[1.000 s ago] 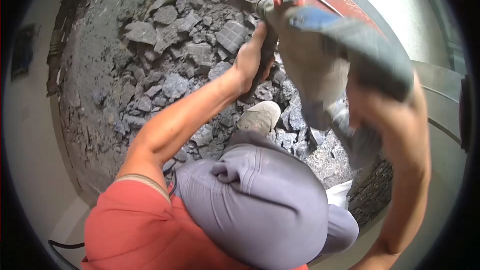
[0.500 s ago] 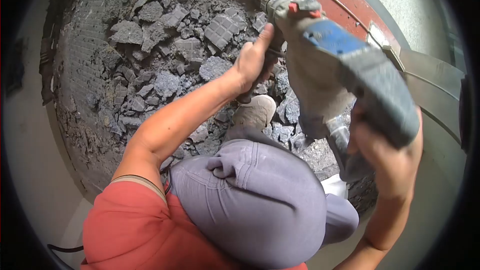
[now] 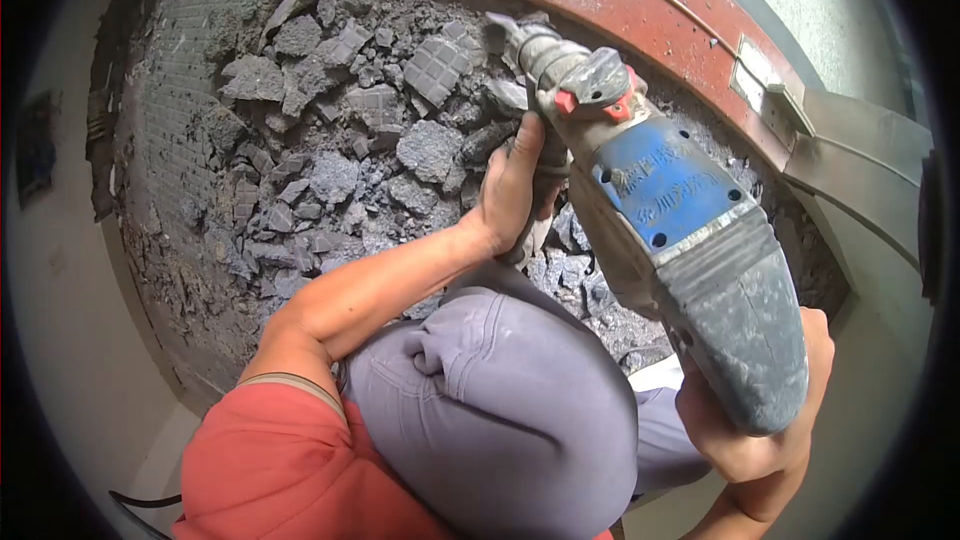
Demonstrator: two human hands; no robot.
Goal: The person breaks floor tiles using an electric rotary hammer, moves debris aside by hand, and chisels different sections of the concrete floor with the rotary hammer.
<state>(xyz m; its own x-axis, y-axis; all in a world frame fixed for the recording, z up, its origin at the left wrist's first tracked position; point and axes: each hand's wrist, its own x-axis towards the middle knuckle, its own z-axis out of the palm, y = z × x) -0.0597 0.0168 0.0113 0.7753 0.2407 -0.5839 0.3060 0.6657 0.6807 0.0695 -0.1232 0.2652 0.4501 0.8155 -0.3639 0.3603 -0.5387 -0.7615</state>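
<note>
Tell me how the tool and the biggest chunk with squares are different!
The tool is long; the chunk is blocky. The tool has blue and red parts; the chunk is grey. The left hand and right hand hold the tool; the chunk lies among rubble. Both show grey.

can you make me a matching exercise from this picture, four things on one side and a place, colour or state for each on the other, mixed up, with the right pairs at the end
Things
1. left hand
2. shirt
3. right hand
4. rubble

Places, colours, states
A. in broken chunks on the ground
B. at the rear end of the power tool
C. near the front end of the power tool
D. red

Right pairs: 1-C, 2-D, 3-B, 4-A
</note>
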